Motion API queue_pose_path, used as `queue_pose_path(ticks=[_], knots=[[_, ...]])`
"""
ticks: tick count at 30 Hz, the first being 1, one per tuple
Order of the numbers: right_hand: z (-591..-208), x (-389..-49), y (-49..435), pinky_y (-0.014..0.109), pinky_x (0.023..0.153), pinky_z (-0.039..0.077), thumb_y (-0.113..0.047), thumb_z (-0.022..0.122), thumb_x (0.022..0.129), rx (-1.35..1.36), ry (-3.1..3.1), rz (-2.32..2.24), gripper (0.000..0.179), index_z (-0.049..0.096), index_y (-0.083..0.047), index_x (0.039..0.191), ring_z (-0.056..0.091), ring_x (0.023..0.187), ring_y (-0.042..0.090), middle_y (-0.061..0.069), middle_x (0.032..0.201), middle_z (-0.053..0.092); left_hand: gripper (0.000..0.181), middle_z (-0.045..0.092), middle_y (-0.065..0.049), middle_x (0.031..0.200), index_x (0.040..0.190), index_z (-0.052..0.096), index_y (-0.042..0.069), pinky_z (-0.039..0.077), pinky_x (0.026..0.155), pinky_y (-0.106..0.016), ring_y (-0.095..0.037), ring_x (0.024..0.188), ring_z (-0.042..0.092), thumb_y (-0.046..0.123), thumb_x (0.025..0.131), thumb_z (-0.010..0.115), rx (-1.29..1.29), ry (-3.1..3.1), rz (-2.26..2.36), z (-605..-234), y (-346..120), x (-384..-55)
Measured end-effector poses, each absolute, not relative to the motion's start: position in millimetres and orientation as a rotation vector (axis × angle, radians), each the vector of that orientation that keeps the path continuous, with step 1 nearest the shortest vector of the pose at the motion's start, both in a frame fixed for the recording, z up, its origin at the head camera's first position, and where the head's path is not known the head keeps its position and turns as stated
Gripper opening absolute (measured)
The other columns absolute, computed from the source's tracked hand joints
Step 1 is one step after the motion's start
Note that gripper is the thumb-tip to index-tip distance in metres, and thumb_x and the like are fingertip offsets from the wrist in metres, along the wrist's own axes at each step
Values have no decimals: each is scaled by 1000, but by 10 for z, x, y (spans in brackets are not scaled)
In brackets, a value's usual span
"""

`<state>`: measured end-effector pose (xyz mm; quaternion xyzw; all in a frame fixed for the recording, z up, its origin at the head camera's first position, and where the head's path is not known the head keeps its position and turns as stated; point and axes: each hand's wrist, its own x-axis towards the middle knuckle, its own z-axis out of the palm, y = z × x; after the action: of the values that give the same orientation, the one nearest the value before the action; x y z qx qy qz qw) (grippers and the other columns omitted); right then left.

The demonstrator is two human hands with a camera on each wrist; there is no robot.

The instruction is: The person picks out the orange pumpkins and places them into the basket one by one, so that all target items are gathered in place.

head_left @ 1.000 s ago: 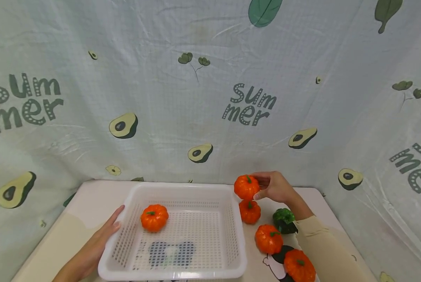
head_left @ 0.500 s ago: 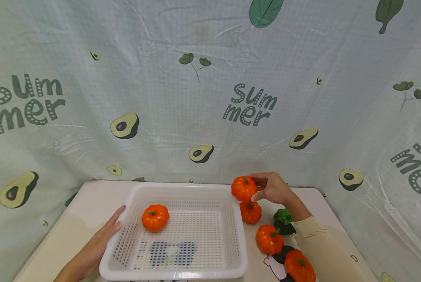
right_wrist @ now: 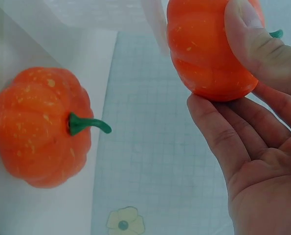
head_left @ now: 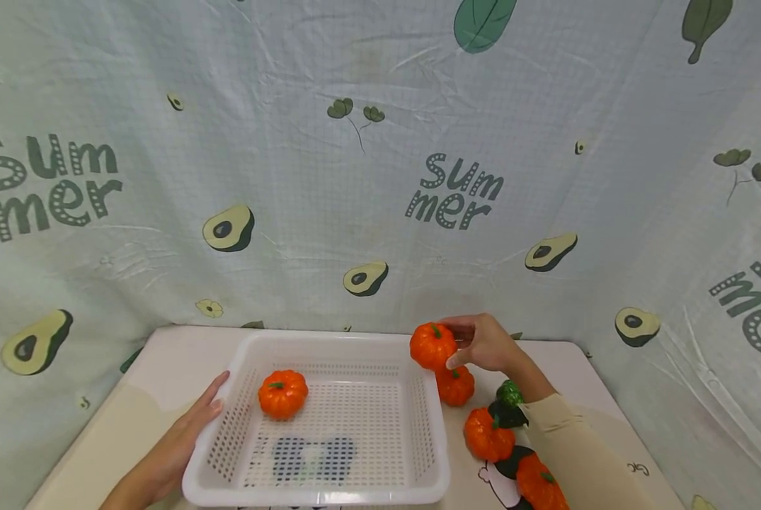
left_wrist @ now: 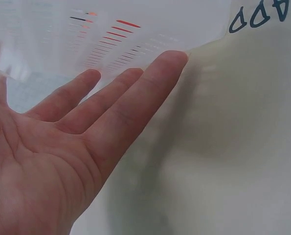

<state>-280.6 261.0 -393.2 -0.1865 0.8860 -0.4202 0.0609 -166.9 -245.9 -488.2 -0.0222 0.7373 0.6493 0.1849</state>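
Note:
My right hand (head_left: 487,344) pinches an orange toy pumpkin (head_left: 428,346) between thumb and fingers, at the top right corner of a white plastic basket (head_left: 348,337). In the right wrist view, the thumb lies on one side of that pumpkin (right_wrist: 204,49) and the fingertips on the other. My left hand (head_left: 179,443) rests against the basket's left side. Its fingers (left_wrist: 130,105) stretch straight along the basket wall in the left wrist view. Another orange pumpkin (head_left: 282,395) sits inside the basket, towards its left.
Right of the basket, a pumpkin (head_left: 458,388) stands partly below the held one. Two more pumpkins, one nearer (head_left: 485,435) and one at the front (head_left: 536,482), lie beside my sleeve (head_left: 584,446). A dark green bumpy object (head_left: 509,411) is partly hidden there. A printed curtain (head_left: 291,177) hangs behind.
My right hand has moved left and slightly down with the pumpkin, over the basket's corner. The dark green object beside my sleeve has shifted slightly left. My left hand stays against the basket.

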Motion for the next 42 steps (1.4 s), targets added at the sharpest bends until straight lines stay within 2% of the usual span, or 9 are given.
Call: queue_pose_path(ticks=[6,13,20,33,42], knots=[[-3917,-2791,2563,45,100,58,-4,91,76,-573,2669,-1280,67,65,4,137,69,122,38,22,134,70,66,2,-24,175,168,-2,32,57,99,-49,-40,138,48,46,113,32,-46,2095,1810,-4889,-2452,-1687],[-3903,-2773,2467,46,100,58,0,89,77,-568,2673,-1258,65,65,2,137,70,121,37,20,132,71,65,2,-23,175,168,-2,32,56,97,-41,-38,137,47,44,113,31,-20,2108,1800,-4877,-2450,-1683],[-3917,-2797,2362,45,100,58,-1,89,77,-576,2663,-1237,65,65,2,137,70,121,36,19,132,72,68,-1,-22,176,168,-3,33,59,98,-50,-40,138,49,49,112,32,-63,2108,1782,-4860,-2465,-1675],[-3877,-2766,2238,45,101,57,-1,89,76,-637,2611,-1256,65,65,3,137,70,122,36,19,133,72,69,0,-20,176,168,-1,35,59,98,-52,-42,137,49,50,112,35,-80,2112,1786,-4859,-2448,-1680],[-3882,-2781,2105,44,100,58,0,88,76,-671,2603,-1245,63,67,0,136,71,120,34,17,130,73,68,-1,-20,176,168,0,34,58,99,-51,-40,137,48,49,112,35,-75,2099,1802,-4863,-2465,-1675]])
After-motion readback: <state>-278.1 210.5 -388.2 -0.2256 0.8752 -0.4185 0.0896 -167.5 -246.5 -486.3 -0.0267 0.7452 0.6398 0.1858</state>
